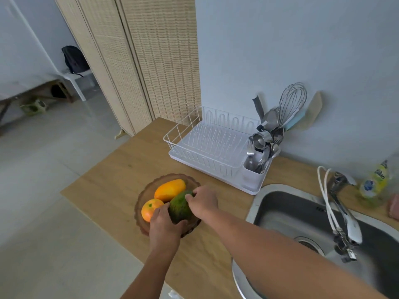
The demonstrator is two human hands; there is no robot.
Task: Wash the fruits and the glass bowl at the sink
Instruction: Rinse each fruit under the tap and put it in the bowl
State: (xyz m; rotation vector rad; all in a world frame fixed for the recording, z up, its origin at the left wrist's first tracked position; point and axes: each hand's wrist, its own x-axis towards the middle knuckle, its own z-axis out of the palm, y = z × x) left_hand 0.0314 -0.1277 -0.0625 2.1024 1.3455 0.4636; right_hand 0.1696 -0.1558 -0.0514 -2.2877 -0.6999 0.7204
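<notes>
A round scalloped glass bowl (144,193) sits on the wooden counter left of the sink (287,208). In it lie a yellow-orange mango (169,189), a round orange fruit (149,210) and a green fruit (179,207). My left hand (165,225) grips the near end of the green fruit, covering the bowl's front rim. My right hand (204,201) curls its fingers over the far end of the same fruit. The steel sink lies to the right, with a faucet (343,214) over it.
A white dish rack (207,143) with a cutlery holder (257,165) full of utensils stands behind the bowl. A dish soap bottle (376,180) is by the wall right of the faucet. The counter's edge (90,214) drops to the floor on the left.
</notes>
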